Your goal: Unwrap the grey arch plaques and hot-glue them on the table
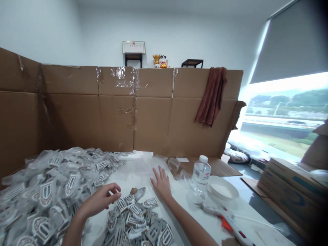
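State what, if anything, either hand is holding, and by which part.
Nothing is held: the left hand is loosely curled near the loose grey-and-white pieces, thumb and fingers apart; the right hand is spread open, empty.

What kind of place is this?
Probably a small workshop or packing room: a heap of bagged parts, a pile of loose ones, and tall cardboard walling the table.

The towel (212, 95) is a plain reddish brown against the tan cardboard (115, 119), whose creases run in darker brown lines. The small tags (135, 211) are grey and white with arch-shaped outlines and brownish edging, and the water bottle (201, 175) is clear with a white cap. A bright orange-red patch stands out on the pale grey tool (230, 223).
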`<state>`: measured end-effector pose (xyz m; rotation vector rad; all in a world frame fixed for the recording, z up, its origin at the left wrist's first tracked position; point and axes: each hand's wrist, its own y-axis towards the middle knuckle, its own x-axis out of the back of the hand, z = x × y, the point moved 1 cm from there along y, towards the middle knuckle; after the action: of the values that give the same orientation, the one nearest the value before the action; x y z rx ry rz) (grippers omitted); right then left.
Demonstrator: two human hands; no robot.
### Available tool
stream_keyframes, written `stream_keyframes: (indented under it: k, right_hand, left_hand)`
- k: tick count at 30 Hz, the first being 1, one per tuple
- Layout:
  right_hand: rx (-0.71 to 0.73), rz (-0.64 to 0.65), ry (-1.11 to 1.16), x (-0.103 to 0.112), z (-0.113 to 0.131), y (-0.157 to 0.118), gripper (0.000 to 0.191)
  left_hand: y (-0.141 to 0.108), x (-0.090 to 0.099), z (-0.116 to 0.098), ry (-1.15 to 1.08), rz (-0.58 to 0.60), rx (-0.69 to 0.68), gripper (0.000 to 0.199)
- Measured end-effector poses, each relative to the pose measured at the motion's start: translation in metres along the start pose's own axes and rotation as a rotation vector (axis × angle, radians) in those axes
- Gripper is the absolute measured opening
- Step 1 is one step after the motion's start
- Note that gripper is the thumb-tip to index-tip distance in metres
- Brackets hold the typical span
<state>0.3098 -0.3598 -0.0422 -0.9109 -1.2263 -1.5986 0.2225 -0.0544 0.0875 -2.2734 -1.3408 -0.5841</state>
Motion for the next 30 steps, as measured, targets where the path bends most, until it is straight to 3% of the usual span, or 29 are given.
stream_keyframes:
  k: [5,10,14,17,20,24,27,30]
  right_hand:
    - [0.067,0.086,0.148,0.000,0.024,0.064,0.057]
    - [0.157,0.095,0.258,0.022,0.076,0.095,0.060]
    - [0.261,0.039,0.312,0.048,0.111,0.084,0.055]
    - [0.248,0.138,0.295,0.057,0.112,0.060,0.045]
    - [0.078,0.230,0.244,0.053,0.093,0.040,0.036]
    - [-0.190,0.267,0.215,0.042,0.069,0.032,0.054]
    - [-0.273,0.315,0.288,0.032,0.076,0.040,0.063]
    - [-0.176,0.288,0.430,0.030,0.103,0.056,0.060]
  left_hand:
    - [0.002,0.002,0.001,-0.032,-0.033,0.028,0.043]
    - [0.004,0.005,0.006,-0.035,-0.044,0.036,0.046]
    - [0.004,0.006,0.007,0.017,-0.053,-0.005,0.045]
    - [0.003,0.004,0.004,0.054,-0.042,-0.039,0.044]
    - [0.001,0.003,-0.001,0.071,-0.019,-0.068,0.043]
    - [-0.004,0.003,-0.008,0.101,-0.031,-0.078,0.042]
    - [-0.007,0.004,-0.010,0.115,-0.040,-0.074,0.041]
    - [-0.009,0.005,-0.010,0.105,-0.043,-0.084,0.042]
